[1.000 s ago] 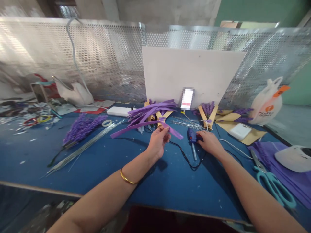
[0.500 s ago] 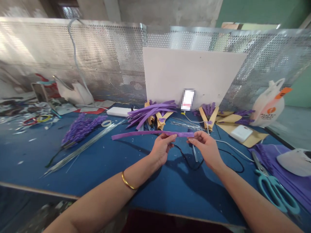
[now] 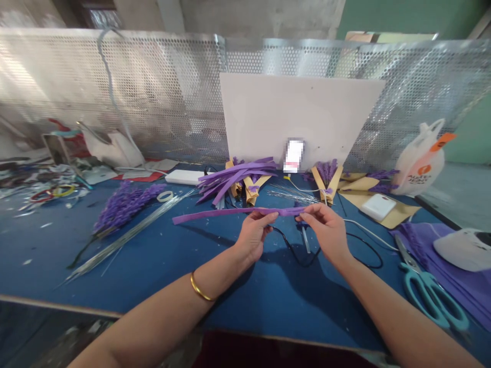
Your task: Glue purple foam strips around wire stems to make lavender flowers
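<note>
Both my hands hold one long purple foam strip (image 3: pixel 215 214) level above the blue table (image 3: pixel 153 271). My left hand (image 3: pixel 253 234) pinches it near the middle, and my right hand (image 3: pixel 324 228) pinches its right end. The strip's free left part reaches out toward the wires. Just behind my right hand lies a blue glue gun (image 3: pixel 304 225), mostly hidden, with its black cord (image 3: pixel 295 253) looping on the table. A heap of more purple strips (image 3: pixel 238 176) lies farther back.
A bundle of purple flower stems (image 3: pixel 123 204) and thin metal wires (image 3: pixel 126 236) lie at the left. Teal scissors (image 3: pixel 429 291), purple sheets (image 3: pixel 460 286) and a white object sit at the right. A white board leans on the perforated metal screen behind.
My right hand left the glue gun and took the strip's right end. The strip, first slanted in my left hand alone, is now held level between both hands.
</note>
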